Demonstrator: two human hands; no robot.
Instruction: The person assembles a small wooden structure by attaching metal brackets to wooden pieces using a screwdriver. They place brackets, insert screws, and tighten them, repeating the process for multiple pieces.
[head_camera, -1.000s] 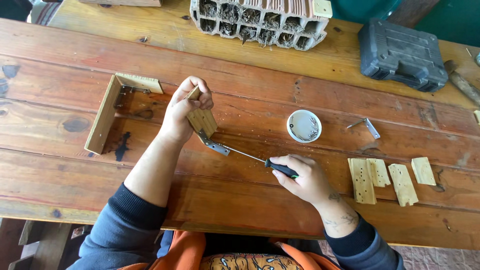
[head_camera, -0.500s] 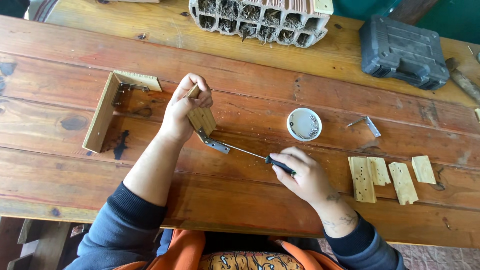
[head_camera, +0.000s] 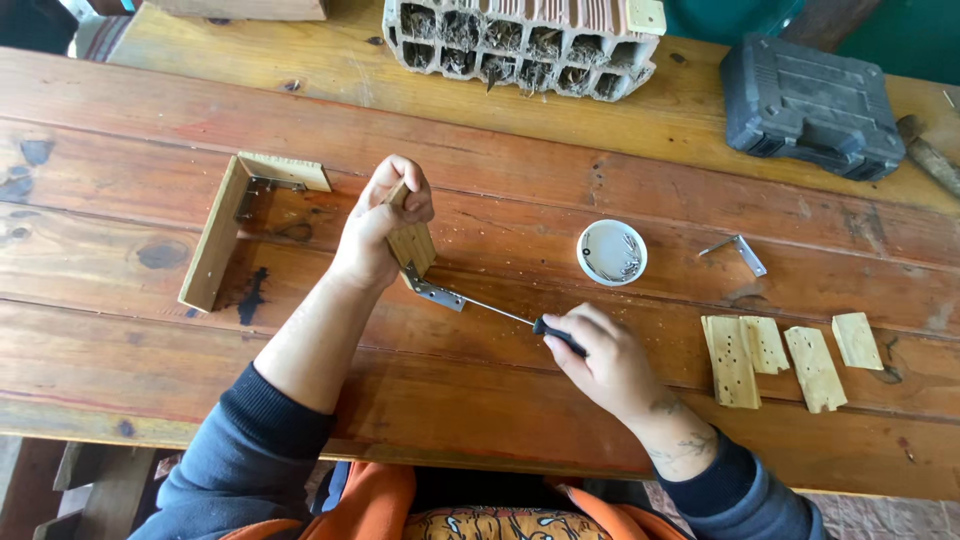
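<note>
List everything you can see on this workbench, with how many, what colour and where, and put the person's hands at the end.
wooden table: one, reddish brown planks, fills the view
small wood block: one, light tan, centre, held upright
metal bracket: one, silver, at the foot of the block
screwdriver: one, black handle, thin shaft lying level, tip at the bracket
L-shaped wood frame: one, tan, left
round dish of screws: one, white, right of centre
loose bracket: one, silver, right of the dish
flat wood pieces: four, pale tan, in a row at right
tool case: one, dark grey, top right
hollow brick: one, grey, top centre
left hand: grips the block
right hand: holds the screwdriver handle
</note>
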